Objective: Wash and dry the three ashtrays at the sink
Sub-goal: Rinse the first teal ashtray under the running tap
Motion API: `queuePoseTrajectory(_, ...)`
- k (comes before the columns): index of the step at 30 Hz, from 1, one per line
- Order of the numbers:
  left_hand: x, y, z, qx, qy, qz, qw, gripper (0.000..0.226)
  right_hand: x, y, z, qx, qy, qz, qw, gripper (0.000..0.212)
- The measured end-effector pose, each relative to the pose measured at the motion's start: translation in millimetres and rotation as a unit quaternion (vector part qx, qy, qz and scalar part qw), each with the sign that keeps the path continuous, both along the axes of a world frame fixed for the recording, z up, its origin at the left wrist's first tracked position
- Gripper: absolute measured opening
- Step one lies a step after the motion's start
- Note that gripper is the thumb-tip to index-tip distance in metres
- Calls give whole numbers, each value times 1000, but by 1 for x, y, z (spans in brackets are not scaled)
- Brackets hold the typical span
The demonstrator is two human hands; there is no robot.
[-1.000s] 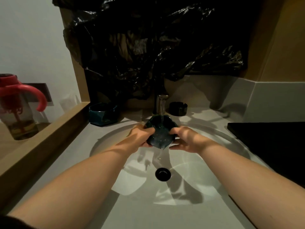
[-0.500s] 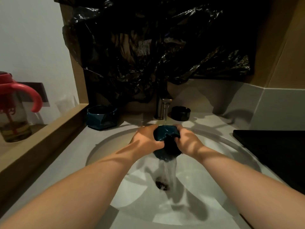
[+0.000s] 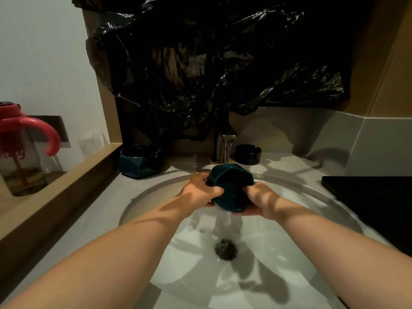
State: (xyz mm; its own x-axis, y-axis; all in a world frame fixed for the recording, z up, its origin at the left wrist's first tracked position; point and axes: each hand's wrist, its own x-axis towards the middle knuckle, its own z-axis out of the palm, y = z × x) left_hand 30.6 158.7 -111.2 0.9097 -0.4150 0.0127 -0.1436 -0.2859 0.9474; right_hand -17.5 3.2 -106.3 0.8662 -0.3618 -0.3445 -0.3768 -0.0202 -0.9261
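Now that left hand [image 3: 200, 190] and right hand [image 3: 259, 199], both gripping the teal ashtray [image 3: 229, 188], tip it over, water dumps into the sink [image 3: 294, 233], so this rinse looks nearly done.

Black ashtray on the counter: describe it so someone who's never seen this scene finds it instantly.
Start at the white sink and find the metal faucet at its back edge. On the counter just right of it sits the black ashtray. It is round, low and black, unlike the bigger teal ashtray left of the faucet and the held teal ashtray under the stream.
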Motion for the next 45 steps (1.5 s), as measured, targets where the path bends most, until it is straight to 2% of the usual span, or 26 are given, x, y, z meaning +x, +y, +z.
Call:
queuePoseTrajectory(3, 2, 2, 2, 36, -38, 16, 999, 32, -4, -3, 7, -160, -1, 32, 987, 19)
queuePoseTrajectory(5, 2, 2, 0, 72, -63, 7, 995, 31, -7, -5, 10, -287, -42, 63, 955, 16)
queuePoseTrajectory(7, 1, 1, -2, 103, -85, -6, 991, 31, -8, -5, 9, -347, -49, 87, 932, 21)
queuePoseTrajectory(9, 0, -1, -2, 90, -102, -2, 991, 33, -8, -2, 7, -305, -31, 69, 949, 21)
queuePoseTrajectory(12, -3, -4, 1, 16, -89, 12, 996, 43, -8, 6, 8, -133, -14, 2, 991, 22)
queuePoseTrajectory(15, -4, -5, -1, 18, -37, -12, 999, 49, -6, 7, 5, -40, -24, -16, 999, 26)
queuePoseTrajectory(18, -3, -3, -2, 27, -17, -23, 999, 45, -7, 0, 5, -38, -12, 12, 999, 25)
queuePoseTrajectory(20, -4, -2, 0, 43, -29, -17, 998, 41, -6, -3, 6, -115, -6, 29, 993, 23)
queuePoseTrajectory(23, -6, -1, 2, 97, -49, -17, 994, 37, -6, -5, 9, -270, -43, 67, 960, 26)
queuePoseTrajectory(25, -7, -2, 1, 112, -56, -26, 992, 37, -7, -4, 9, -301, -38, 79, 950, 25)
queuePoseTrajectory(28, -7, -3, 0, 85, -73, -18, 993, 38, -6, -2, 10, -194, -6, 39, 980, 22)
queuePoseTrajectory(31, -6, -5, 2, 22, -69, 13, 997, 46, -9, 6, 10, -65, 14, -4, 998, 26)
queuePoseTrajectory(33, -7, -6, 3, -7, -38, 16, 999, 47, -9, 9, 8, -27, 2, -3, 1000, 26)
queuePoseTrajectory(36, -8, -5, 3, 1, -11, 1, 1000, 38, -9, 8, 9, 7, -8, -1, 1000, 24)
queuePoseTrajectory(37, -8, -4, 4, 8, -10, 2, 1000, 34, -9, 6, 8, -6, -3, 6, 1000, 23)
queuePoseTrajectory(39, -7, -2, 4, 29, -14, 13, 999, 32, -8, 1, 9, -123, 8, 44, 991, 23)
queuePoseTrajectory(42, -8, -3, 4, 60, -22, 18, 998, 32, -8, -4, 8, -312, -35, 99, 944, 18)
queuePoseTrajectory(44, -9, -4, 4, 56, -22, 14, 998, 29, -7, -6, 7, -367, -61, 96, 923, 15)
queuePoseTrajectory(45, -10, -5, 4, 41, -27, 15, 999, 27, -6, -7, 6, -362, -59, 86, 927, 17)
